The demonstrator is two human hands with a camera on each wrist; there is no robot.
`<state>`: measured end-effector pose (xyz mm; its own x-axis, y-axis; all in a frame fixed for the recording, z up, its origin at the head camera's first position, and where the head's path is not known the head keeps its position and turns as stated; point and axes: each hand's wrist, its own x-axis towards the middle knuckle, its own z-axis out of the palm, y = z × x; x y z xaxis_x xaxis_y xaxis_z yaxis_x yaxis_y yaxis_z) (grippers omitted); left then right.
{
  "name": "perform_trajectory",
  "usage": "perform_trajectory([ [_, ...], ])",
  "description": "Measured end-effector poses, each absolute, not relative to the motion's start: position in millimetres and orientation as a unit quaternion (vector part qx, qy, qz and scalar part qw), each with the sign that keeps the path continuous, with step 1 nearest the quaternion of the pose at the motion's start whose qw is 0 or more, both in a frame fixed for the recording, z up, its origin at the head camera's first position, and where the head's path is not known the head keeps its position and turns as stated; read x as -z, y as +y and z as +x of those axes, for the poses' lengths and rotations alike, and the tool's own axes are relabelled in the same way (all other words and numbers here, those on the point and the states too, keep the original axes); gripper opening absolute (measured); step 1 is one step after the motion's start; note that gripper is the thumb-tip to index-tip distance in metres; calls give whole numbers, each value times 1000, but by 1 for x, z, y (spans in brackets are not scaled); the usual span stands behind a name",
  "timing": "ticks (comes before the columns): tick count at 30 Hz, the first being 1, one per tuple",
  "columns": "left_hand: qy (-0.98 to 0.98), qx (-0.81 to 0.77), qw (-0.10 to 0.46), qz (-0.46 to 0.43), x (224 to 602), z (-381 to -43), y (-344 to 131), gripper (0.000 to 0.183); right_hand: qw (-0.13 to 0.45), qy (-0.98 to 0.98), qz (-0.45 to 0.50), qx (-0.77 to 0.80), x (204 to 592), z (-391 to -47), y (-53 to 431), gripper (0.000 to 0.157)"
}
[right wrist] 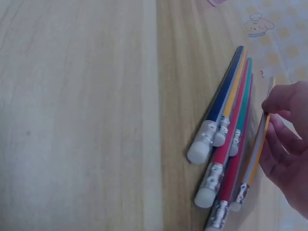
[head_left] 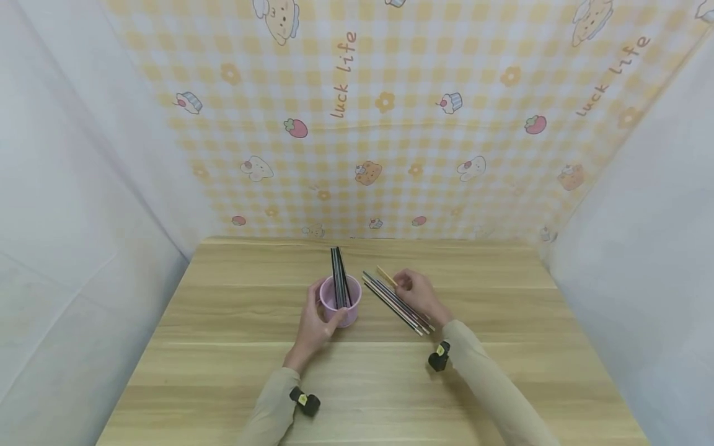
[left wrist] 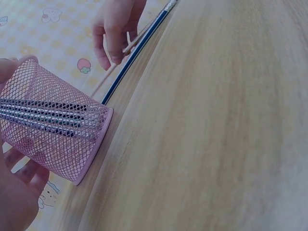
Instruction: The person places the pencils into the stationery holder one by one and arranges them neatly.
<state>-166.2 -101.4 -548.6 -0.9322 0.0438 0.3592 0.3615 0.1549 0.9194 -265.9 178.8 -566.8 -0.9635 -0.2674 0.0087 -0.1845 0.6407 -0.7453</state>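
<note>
My left hand [head_left: 313,325] grips a pink mesh pen cup [left wrist: 72,149] around its side, fingers behind it and thumb at the front. Several dark pencils [head_left: 338,279] stand inside the cup, leaning toward its far side. To the right of the cup, my right hand [head_left: 415,291] pinches a yellow pencil [right wrist: 255,154] between thumb and fingers, its eraser end toward me. Beside that hand lies a loose row of several pencils [right wrist: 226,149] in blue, yellow, red and green, with white erasers at their near ends.
The wooden table [head_left: 362,384] reaches back to a yellow checked cloth [head_left: 385,142] with cartoon prints. White sheets [head_left: 72,217] hang on both sides. Each sleeve carries a small black wrist camera [head_left: 305,401].
</note>
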Motion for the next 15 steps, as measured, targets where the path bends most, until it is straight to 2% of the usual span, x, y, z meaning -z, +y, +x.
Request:
perform_trajectory([
  [6,-750,634,137,-128,573,-176,-102,83,47,891,-126,434,559,-266,179,31],
  [15,-754,633,129,-122,578,-177,-104,83,14,883,-144,446,543,-268,172,29],
])
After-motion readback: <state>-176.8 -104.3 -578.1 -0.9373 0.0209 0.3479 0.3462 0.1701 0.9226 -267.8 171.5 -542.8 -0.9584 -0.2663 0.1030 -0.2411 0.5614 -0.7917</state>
